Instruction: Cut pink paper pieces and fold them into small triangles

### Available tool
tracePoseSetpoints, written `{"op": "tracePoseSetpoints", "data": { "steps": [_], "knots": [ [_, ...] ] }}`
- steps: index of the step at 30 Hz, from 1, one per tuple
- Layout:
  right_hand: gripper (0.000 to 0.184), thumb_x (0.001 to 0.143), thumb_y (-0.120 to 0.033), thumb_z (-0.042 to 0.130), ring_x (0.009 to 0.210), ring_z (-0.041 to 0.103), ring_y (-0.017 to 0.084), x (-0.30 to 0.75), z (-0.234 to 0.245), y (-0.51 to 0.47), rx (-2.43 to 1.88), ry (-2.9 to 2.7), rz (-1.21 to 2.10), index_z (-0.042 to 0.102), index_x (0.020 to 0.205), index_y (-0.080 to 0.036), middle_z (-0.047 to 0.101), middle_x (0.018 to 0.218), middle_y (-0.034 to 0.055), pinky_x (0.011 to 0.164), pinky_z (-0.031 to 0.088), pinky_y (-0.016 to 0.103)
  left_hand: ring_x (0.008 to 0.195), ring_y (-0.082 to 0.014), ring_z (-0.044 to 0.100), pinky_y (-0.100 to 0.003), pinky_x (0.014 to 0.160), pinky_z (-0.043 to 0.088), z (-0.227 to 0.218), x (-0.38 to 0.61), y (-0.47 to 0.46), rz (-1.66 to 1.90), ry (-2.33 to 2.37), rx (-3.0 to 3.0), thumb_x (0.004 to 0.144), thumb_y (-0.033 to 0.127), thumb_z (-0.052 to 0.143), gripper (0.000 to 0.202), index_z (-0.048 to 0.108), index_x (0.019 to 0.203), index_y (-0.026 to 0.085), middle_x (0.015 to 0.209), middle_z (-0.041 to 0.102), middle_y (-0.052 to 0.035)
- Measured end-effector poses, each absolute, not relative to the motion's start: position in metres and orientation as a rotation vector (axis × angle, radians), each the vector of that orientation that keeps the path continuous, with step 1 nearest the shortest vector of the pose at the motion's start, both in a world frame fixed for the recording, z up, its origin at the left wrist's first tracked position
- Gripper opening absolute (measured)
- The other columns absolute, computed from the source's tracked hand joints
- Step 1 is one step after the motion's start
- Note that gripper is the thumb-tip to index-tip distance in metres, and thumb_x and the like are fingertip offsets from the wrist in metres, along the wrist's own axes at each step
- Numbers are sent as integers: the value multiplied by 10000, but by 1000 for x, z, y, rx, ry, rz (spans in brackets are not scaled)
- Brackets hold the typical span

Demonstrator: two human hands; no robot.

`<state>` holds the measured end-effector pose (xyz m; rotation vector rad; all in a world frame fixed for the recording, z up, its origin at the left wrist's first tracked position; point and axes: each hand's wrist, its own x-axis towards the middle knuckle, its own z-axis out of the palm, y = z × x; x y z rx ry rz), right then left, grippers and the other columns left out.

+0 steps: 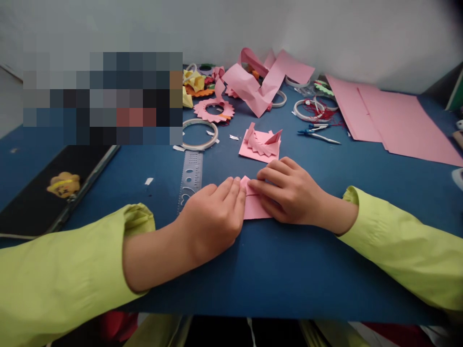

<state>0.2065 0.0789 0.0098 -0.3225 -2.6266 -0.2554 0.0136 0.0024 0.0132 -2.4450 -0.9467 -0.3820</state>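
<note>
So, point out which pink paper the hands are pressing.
The small flat piece under the left hand and right hand; the pleated one behind lies untouched.

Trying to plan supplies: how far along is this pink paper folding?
Done: several folded pink pieces stacked mid-table, and a pleated pink ring farther back. In hand: left hand and right hand press a small pink paper on the blue table. Left, seemingly: flat pink sheets at the right lie unfolded.

Lime-green long sleeves on both arms — thin, smooth fabric w/ soft creases. Left sleeve (65, 274) cuff is bunched mid-forearm; right sleeve (405, 246) cuff ends nearer the wrist. Left hand (211, 217) & right hand (289, 197) bare.
</note>
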Motion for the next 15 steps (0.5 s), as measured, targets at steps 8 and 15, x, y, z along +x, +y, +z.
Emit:
{"op": "tracePoseSetpoints", "data": {
  "steps": [8,15],
  "knots": [
    [219,879,-119,411,782,478,199,209,9,81,-191,-2640,-235,619,944,-102,628,843,105,689,401,354,898,-301,698,-347,594,580,14,13,2,-396,-925,-2428,833,7,381,336,679,982,-35,1007,693,-230],
    [233,882,-118,370,771,466,195,210,8,81,-152,-2667,-219,585,969,-130,619,859,100,682,399,350,877,-281,704,-335,579,582,14,12,4,-416,-944,-2435,838,11,382,333,685,973,-13,988,708,-202]
  ]
}}
